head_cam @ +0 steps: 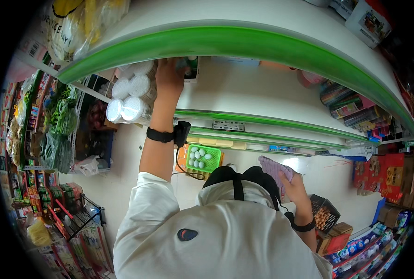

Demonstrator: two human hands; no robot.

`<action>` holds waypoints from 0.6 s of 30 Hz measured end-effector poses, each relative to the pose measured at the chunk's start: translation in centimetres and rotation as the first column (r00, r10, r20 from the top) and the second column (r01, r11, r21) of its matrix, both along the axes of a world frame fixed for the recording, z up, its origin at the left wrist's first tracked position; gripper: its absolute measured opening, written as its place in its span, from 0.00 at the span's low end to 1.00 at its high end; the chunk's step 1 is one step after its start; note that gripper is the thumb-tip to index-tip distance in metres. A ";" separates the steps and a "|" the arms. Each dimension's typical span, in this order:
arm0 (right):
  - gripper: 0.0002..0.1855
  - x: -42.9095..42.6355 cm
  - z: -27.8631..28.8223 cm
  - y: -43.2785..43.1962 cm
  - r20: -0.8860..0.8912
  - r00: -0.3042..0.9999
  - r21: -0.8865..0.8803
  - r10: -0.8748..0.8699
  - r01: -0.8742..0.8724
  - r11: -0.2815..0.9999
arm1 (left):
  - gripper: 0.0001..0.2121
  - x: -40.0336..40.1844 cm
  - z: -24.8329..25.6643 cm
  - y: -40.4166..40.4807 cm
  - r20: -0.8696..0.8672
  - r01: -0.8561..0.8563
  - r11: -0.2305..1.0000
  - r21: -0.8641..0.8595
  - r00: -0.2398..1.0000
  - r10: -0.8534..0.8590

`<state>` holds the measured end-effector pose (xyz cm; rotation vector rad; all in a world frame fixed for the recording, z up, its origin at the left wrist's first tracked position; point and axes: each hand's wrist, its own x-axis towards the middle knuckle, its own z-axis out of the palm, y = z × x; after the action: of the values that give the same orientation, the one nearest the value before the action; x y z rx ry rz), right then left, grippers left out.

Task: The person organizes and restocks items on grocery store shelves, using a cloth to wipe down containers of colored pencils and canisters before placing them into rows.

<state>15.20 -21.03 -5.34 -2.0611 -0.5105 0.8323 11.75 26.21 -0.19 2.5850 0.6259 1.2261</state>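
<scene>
My left hand reaches in under the green edge strip of an upper shelf. Its fingertips are partly hidden there, so any grip cannot be made out. Beside it, on the left, stand several clear plastic-wrapped containers with white lids. Just right of the fingers is a small dark and white box. My right hand is lower down, away from the shelf, closed around a folded purple cloth.
A white shelf board runs to packaged goods on the right. On the floor are a green basket of pale eggs, a black crate of brown eggs and cardboard boxes. Bagged vegetables stand left.
</scene>
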 end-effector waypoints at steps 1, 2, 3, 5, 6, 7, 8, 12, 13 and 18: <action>0.19 0.0 0.6 0.4 0.032 0.999 0.003 0.026 -0.026 1.000 | 0.20 0.1 0.1 0.0 -0.008 -0.011 1.000 0.016 1.000 0.011; 0.19 0.1 0.8 0.7 0.064 0.997 0.005 0.051 -0.052 0.999 | 0.20 0.3 0.1 0.0 -0.016 -0.021 0.999 0.032 1.000 0.021; 0.18 0.1 0.3 0.8 0.099 0.994 0.038 0.043 -0.047 0.998 | 0.20 0.2 0.3 0.1 -0.043 -0.035 0.999 0.027 0.998 0.036; 0.17 0.1 -1.0 0.7 0.166 0.986 0.104 0.019 -0.036 0.994 | 0.20 0.3 0.4 0.3 -0.096 -0.060 0.998 0.019 0.993 0.062; 0.17 0.3 -0.6 0.9 0.175 0.984 0.068 0.020 -0.032 0.997 | 0.20 0.4 0.4 0.8 -0.123 -0.052 0.999 0.003 0.991 0.052; 0.17 0.1 -0.2 1.1 0.156 0.987 0.051 0.025 -0.033 0.998 | 0.21 0.3 0.3 1.4 -0.148 -0.044 0.999 -0.013 0.988 0.041; 0.17 -0.1 0.3 1.3 0.137 0.990 0.034 0.031 -0.036 0.999 | 0.21 0.2 0.3 1.7 -0.174 -0.036 0.999 -0.029 0.984 0.031; 0.18 -0.4 0.2 1.3 0.146 0.988 0.033 0.047 -0.052 0.998 | 0.21 0.8 1.1 0.9 -0.171 -0.075 0.997 -0.020 0.983 0.070; 0.19 -0.4 0.2 1.2 0.148 0.988 0.016 0.053 -0.056 0.998 | 0.20 0.7 1.0 1.0 -0.178 -0.069 0.997 -0.021 0.982 0.065; 0.19 -0.3 0.7 1.0 0.105 0.993 -0.024 0.050 -0.048 0.999 | 0.19 0.3 1.0 1.1 -0.189 -0.062 0.998 -0.032 0.980 0.055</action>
<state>14.86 -20.05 -4.66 -2.1280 -0.6150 0.7625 12.04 27.27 0.82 2.6889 0.7585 0.9821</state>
